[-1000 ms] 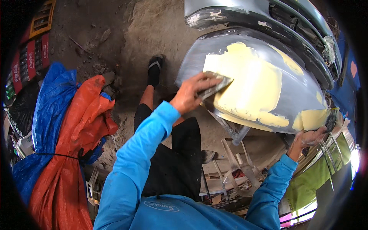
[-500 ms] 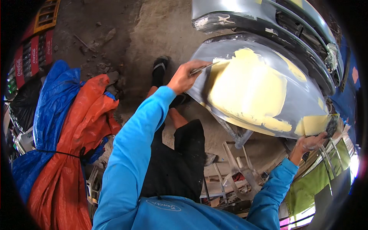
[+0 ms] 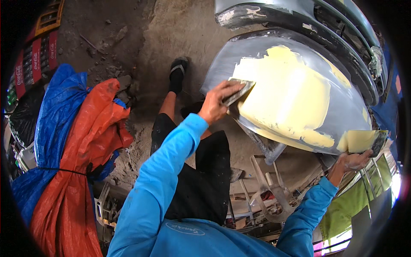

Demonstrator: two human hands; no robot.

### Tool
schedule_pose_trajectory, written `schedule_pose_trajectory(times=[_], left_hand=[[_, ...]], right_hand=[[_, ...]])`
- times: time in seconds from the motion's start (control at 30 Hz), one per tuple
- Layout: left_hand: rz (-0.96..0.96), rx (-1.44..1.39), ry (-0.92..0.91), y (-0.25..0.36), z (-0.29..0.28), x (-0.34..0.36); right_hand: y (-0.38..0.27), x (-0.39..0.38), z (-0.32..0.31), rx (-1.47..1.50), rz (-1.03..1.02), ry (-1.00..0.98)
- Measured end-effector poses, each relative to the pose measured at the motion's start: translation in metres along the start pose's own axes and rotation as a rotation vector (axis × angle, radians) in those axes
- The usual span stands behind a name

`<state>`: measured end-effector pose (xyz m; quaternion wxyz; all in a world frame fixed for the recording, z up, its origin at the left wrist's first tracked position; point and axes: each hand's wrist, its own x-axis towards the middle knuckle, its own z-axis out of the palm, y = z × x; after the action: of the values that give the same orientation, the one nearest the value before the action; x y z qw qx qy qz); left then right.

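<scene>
While the left hand [image 3: 219, 101] has its grip closed on a spreader [image 3: 240, 91] at the left edge of the yellow filler [image 3: 291, 90] on a grey bumper [image 3: 343, 109], the right hand [image 3: 352, 162] holds a dark board [image 3: 379, 143], partly coated yellow, by that bumper's right end. A second bumper [image 3: 278, 19] lies just beyond.

Two hands [image 3: 217, 102] [image 3: 353, 162], at least two bumpers [image 3: 284, 92] [image 3: 274, 10]

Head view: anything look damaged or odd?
Yes. The far panel has irregular pale scuffs on its dark lower band, as if chipped. The nearer grey panel carries a ragged-edged yellow patch, clearly unlike its surrounding surface.
</scene>
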<state>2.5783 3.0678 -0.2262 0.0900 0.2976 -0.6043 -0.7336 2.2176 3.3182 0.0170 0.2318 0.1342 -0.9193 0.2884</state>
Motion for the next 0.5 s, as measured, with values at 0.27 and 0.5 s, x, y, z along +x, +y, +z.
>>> schedule_pose_trajectory(times=[0.27,0.5], left_hand=[[-0.044,-0.081,-0.073,0.007,-0.010,-0.056],[0.023,-0.105,-0.067,0.006,-0.043,0.062]], right_hand=[[-0.019,-0.005,0.010,0.158,0.202,0.011],[-0.011,-0.001,0.009,0.188,0.196,0.039]])
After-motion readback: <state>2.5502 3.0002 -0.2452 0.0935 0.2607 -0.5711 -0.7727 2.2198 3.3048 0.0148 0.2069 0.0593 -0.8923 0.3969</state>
